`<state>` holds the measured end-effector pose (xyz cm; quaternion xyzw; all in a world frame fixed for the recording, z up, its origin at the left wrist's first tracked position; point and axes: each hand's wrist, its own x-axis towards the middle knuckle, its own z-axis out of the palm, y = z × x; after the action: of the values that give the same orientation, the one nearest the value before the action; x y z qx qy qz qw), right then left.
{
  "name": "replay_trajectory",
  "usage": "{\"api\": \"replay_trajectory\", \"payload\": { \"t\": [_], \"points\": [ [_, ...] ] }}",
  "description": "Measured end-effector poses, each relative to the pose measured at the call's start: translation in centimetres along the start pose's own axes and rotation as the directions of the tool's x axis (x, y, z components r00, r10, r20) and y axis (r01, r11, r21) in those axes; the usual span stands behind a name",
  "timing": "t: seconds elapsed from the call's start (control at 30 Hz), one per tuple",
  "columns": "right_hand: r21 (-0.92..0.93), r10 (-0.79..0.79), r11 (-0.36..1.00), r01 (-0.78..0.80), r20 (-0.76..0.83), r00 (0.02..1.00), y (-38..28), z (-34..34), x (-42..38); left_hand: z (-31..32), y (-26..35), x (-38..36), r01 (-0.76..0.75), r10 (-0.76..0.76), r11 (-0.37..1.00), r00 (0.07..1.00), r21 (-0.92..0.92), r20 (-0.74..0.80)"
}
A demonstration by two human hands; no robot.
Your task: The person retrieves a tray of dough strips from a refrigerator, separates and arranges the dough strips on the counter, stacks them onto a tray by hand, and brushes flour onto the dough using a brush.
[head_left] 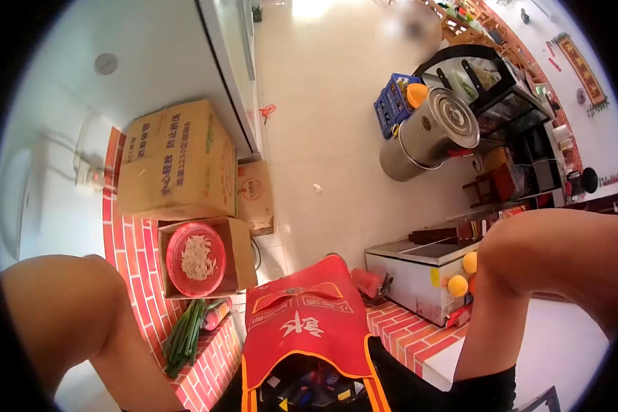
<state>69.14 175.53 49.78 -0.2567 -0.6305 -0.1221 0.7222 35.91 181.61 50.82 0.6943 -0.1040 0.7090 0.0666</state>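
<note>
Both my arms are raised and bent at my sides, the left elbow [96, 281] on the left and the right elbow [501, 250] on the right. My left hand and my right hand lie outside the picture, so what they hold or touch is hidden. Over my dark clothing hangs a red apron [305, 316] with yellow-orange trim and white characters. Nearest to my left arm are a red plastic basket [174, 264] of pale strips in an open carton [240, 255], and a bunch of long green stalks [185, 336].
A large cardboard box [175, 161] stands by the wall on the left. Ahead stretches a pale tiled floor [316, 137]. To the right are a lidded steel pot [412, 147], a blue crate [389, 103], a glass display case [487, 79] and a white chest [405, 275].
</note>
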Motion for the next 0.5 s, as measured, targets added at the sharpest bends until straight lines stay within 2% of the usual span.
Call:
{"api": "replay_trajectory", "payload": {
  "t": [0.2, 0.37, 0.5],
  "points": [
    [0.06, -0.057, 0.996, 0.061, -0.061, 0.997, 17.6, 0.0, 1.2, 5.6, -14.2, -3.0, -0.049, 0.043, 0.995, 0.997, 0.09, 0.071],
    [0.147, -0.126, 0.979, 0.14, -0.097, 0.987, 32.1, 0.8, 5.2, 9.9, -26.6, -4.1, -0.102, 0.098, 0.982, 0.995, 0.162, 0.031],
    [0.216, -0.181, 0.957, 0.192, -0.069, 0.981, 40.2, 3.0, 10.0, 11.7, -32.3, -4.0, -0.103, 0.124, 0.969, 0.989, 0.225, -0.078]
  ]
}}
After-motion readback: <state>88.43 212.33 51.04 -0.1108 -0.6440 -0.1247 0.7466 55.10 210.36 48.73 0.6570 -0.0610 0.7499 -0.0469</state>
